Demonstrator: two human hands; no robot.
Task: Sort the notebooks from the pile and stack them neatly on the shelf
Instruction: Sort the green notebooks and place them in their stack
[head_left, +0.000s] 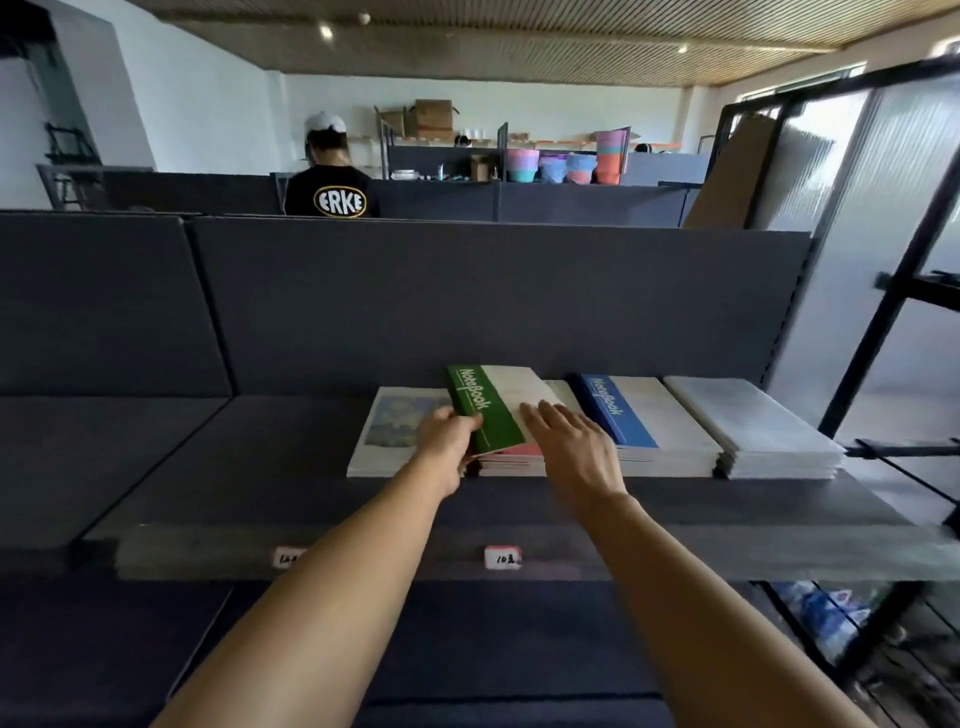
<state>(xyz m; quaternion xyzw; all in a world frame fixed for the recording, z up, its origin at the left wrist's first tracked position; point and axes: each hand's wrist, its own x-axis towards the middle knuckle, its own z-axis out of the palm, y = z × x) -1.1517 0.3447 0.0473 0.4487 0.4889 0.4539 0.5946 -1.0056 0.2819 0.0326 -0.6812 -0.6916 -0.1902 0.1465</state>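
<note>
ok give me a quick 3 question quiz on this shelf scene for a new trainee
1. True or false: the green notebook lies squarely on its stack.
2. Which hand grips the green notebook's edge? A) left hand B) right hand C) neither
3. Fill in: just right of the green notebook's stack is a stack topped by a ____ notebook.

Key
1. False: it sits tilted, one side raised above the pink-edged stack.
2. A: the left hand holds it; the right hand rests flat, fingers straight, on the pale cover.
3. Blue.
</note>
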